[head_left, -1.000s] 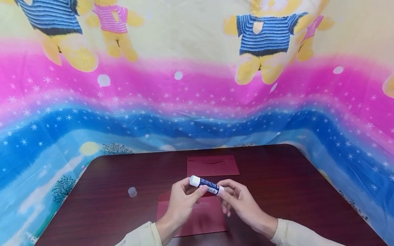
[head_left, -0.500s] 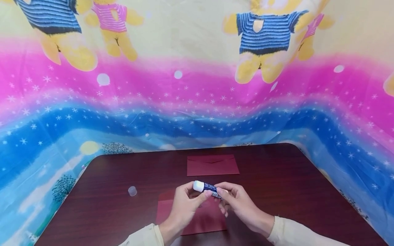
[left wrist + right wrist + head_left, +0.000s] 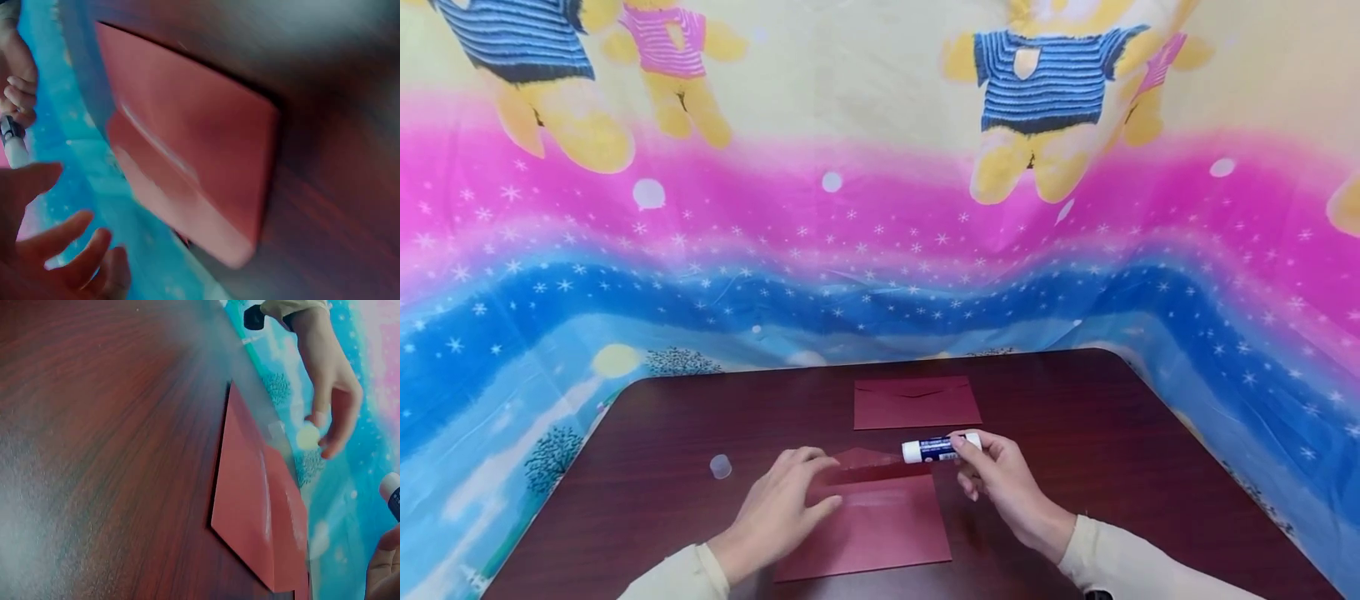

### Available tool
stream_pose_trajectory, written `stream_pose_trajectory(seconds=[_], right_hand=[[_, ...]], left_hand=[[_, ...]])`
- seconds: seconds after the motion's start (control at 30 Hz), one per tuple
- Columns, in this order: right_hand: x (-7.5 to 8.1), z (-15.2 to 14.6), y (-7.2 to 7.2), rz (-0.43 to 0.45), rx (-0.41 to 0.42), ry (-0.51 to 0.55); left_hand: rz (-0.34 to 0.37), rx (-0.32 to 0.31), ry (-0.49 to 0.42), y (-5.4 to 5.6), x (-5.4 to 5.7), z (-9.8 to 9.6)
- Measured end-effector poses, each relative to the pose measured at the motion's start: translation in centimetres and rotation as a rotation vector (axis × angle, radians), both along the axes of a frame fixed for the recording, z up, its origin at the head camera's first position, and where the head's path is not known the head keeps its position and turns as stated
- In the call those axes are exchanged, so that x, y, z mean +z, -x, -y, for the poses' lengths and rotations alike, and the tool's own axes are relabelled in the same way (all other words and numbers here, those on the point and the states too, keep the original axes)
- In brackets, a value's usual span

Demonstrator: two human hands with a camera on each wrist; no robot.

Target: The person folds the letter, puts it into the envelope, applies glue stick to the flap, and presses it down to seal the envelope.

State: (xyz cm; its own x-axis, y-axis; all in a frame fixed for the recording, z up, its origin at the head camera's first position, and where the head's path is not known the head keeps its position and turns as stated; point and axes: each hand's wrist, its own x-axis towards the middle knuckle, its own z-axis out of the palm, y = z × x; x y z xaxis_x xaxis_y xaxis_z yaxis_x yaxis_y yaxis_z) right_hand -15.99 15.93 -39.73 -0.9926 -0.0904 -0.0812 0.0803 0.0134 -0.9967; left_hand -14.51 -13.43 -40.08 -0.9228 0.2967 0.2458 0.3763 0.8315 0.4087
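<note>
My right hand (image 3: 1011, 492) pinches a glue stick (image 3: 930, 449) with a dark blue label, between thumb and fingers at its right end. The stick's white end points left, over the raised part of an open red envelope (image 3: 887, 529). That envelope lies near the table's front with its flap (image 3: 865, 460) folded away from me. Over the envelope's left side, my left hand (image 3: 782, 504) has its fingers loosely spread and holds nothing; the left wrist view shows the same hand (image 3: 56, 256) apart from the paper. A small translucent cap (image 3: 720, 467) sits on the table to its left.
Farther back on the dark wooden table (image 3: 1060, 400) lies a second red envelope (image 3: 917, 410), its flap down. A printed cloth (image 3: 835, 233) with bears and snowflakes hangs around the table's back and sides.
My left hand has let go of the glue stick and moved left and down over the envelope. The right hand keeps the stick, now turned nearly level and shifted right.
</note>
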Motion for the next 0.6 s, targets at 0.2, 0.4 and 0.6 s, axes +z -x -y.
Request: stream_pose_trajectory(seconds=[0.2,0.4,0.6], right_hand=[[-0.1,-0.1,0.3,-0.007,-0.009,-0.012],[-0.2,0.2,0.5,-0.018,0.011,-0.016],[-0.2,0.6,0.7,-0.023,-0.009,-0.050]], left_hand=[[-0.056,-0.108,0.269,-0.2,-0.9,2.8],[-0.097,-0.182,0.401,-0.7,-2.4,4.1],[-0.097,-0.248,0.465,-1.1,-3.5,4.3]])
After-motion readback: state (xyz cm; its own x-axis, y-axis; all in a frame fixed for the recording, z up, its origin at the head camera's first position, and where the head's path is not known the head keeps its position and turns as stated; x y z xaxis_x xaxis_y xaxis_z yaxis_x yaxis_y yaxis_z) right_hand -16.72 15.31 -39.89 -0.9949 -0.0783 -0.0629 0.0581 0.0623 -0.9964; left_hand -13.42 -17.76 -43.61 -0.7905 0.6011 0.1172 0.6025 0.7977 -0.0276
